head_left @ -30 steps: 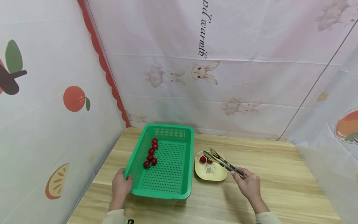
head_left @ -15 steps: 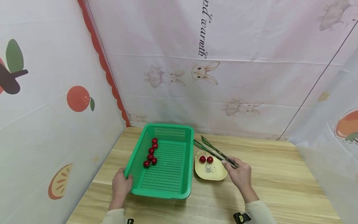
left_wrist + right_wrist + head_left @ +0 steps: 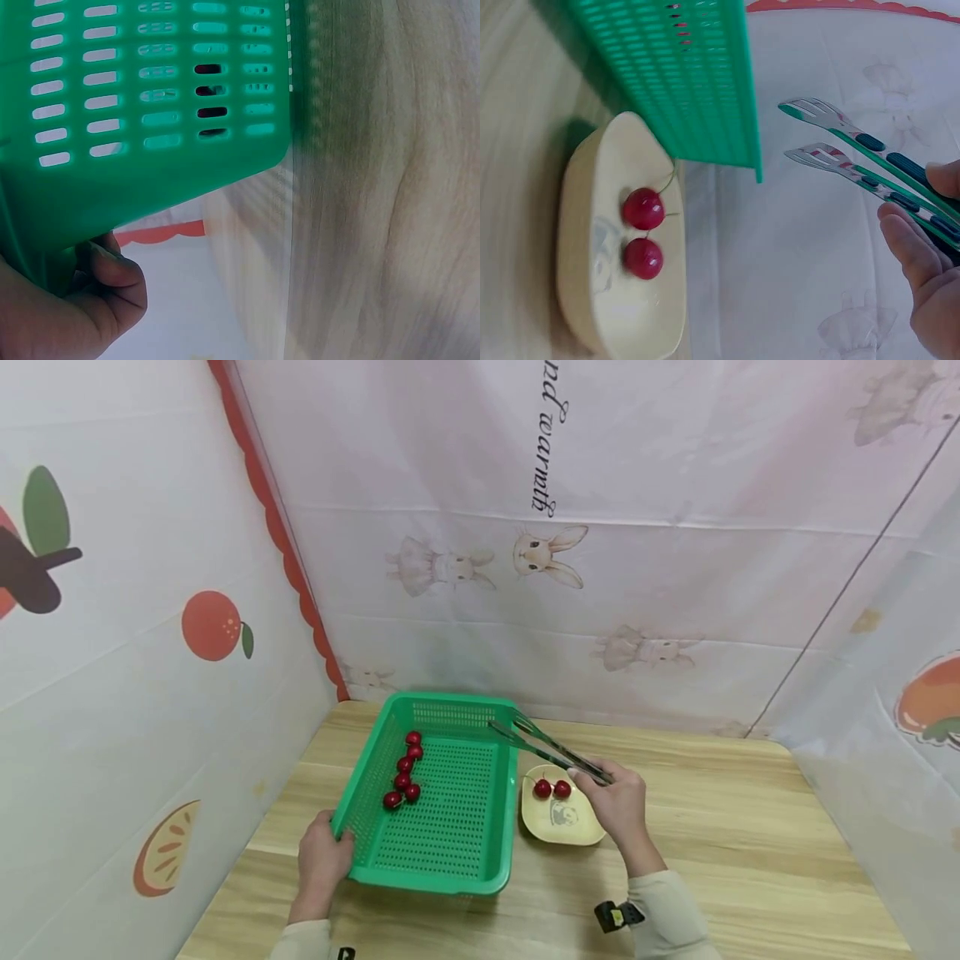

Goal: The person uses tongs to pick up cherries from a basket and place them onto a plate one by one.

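Note:
My left hand grips the near left rim of a green perforated basket, thumb over the edge. Several red cherries lie along the left side of the basket floor. Between thumb and fingers my right hand holds metal tongs; their tips are spread apart above the basket's right rim. In the right wrist view nothing sits between the tips of the tongs. Below them, two cherries with stems rest in a small cream dish with a panda print, just right of the basket.
The wooden table extends to the right of the dish and in front of the basket. Printed cloth walls stand close behind the basket and along both sides of the table.
My right hand has carried the tongs up and leftward, from over the cream dish to above the basket's right rim. Both dish cherries are uncovered now. My left hand keeps its grip.

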Available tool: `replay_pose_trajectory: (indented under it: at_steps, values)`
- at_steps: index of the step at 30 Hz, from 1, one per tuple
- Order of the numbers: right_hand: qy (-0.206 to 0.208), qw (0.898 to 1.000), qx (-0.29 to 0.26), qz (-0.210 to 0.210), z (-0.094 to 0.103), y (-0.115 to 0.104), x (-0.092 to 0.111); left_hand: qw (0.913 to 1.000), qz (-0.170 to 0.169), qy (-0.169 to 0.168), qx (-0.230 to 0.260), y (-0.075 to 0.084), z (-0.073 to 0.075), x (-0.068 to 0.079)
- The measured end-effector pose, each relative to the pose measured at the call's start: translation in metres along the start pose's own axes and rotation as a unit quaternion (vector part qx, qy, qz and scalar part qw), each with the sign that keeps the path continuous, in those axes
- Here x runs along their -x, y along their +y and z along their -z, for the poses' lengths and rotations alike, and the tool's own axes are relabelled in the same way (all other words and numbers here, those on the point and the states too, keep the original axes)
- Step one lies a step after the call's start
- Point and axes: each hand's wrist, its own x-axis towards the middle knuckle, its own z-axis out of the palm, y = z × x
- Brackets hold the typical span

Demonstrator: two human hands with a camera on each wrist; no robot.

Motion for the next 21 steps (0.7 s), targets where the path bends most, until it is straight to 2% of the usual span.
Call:
replay_pose_trajectory:
  at_steps: [3, 10, 15, 21]
  values:
    - [-0.016, 0.999, -0.013, -0.027, -0.006, -0.004, -0.006, 1.0, 0.001, -0.001, 0.003, 0.001, 0.0, 0.0]
    - [-0.035, 0.997, -0.045, -0.058, -0.024, -0.014, -0.017, 0.9999, 0.014, 0.002, 0.005, -0.001, -0.002, 0.002]
    - [-0.062, 0.994, -0.064, -0.069, -0.036, -0.022, -0.026, 0.9999, 0.011, 0.004, 0.003, -0.001, -0.001, 0.001]
    - [-0.081, 0.992, -0.044, -0.088, -0.052, -0.029, -0.033, 0.9999, 0.013, 0.009, 0.002, -0.001, -0.002, -0.001]
